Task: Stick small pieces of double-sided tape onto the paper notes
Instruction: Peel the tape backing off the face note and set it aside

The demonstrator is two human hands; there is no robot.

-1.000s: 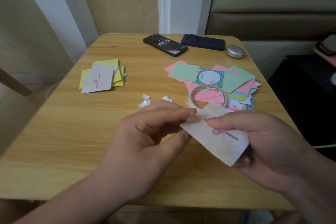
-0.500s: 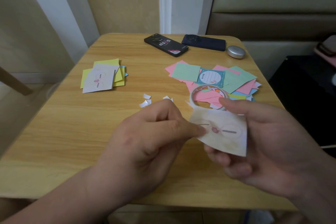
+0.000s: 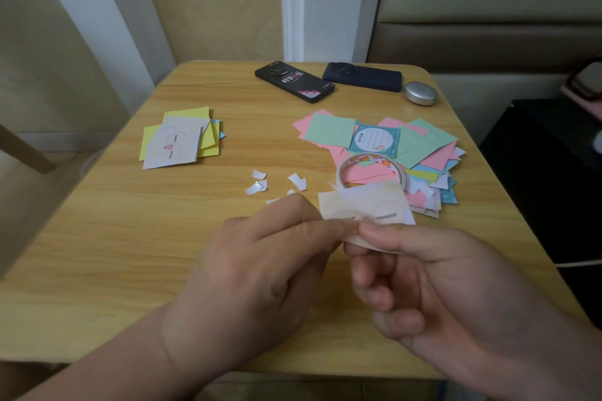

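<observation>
Pale note (image 3: pixel 365 205): centre of table (image 3: pixel 130 238), pinched by both hands
Left hand (image 3: pixel 260 270): fingertips pinching note's near edge
Right hand (image 3: pixel 423 277): thumb clamping note
Tape roll (image 3: pixel 371 172): 12 o'clock of note, on coloured notes (image 3: pixel 423 146)

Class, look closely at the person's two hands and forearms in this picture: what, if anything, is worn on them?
Nothing is worn. The left hand and right hand are bare, with no gloves, rings or other marking that I can see. Both forearms are bare as far as the frame shows; no sleeve, watch or bracelet is in view. Fingernails look short and plain.
</observation>
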